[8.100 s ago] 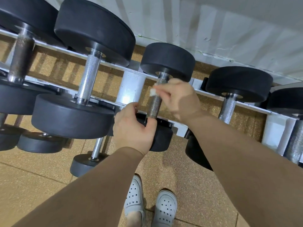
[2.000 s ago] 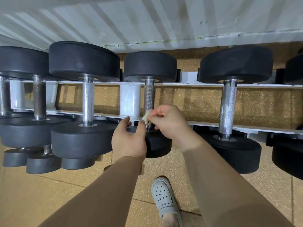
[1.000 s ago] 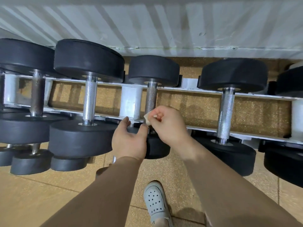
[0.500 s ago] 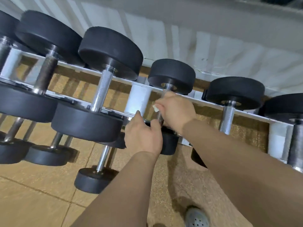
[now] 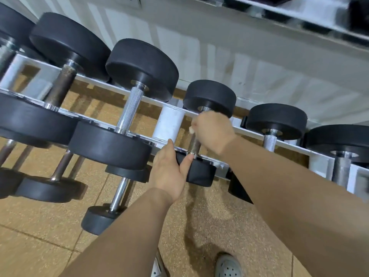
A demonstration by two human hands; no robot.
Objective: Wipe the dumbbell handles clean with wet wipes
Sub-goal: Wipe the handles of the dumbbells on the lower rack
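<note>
I count six dumbbells on the rack (image 5: 168, 124) tier in front of me, the leftmost cut off by the frame edge, and at least three more lying lower down near the floor (image 5: 209, 216). The one being cleaned is the small dumbbell (image 5: 209, 94), fourth from the left, lying across the two white rails with its far head toward the wall (image 5: 219, 56). My right hand (image 5: 213, 132) is clenched round the upper part of its handle (image 5: 194, 145), with one wet wipe (image 5: 191, 130) showing as a white scrap at the left edge of the fist. My left hand (image 5: 169, 172) lies on the near head, fingers fairly straight and the thumb spread to the foot of the handle. A short bare stretch of handle shows between the thumb and the fist. To the left, the white post fills the gap up to the shiny-handled neighbour (image 5: 129, 108), whose near head sits just beside my left hand. My right forearm crosses in front of the next dumbbell (image 5: 275, 120). Two shoes (image 5: 227, 264) show at the bottom edge.
</note>
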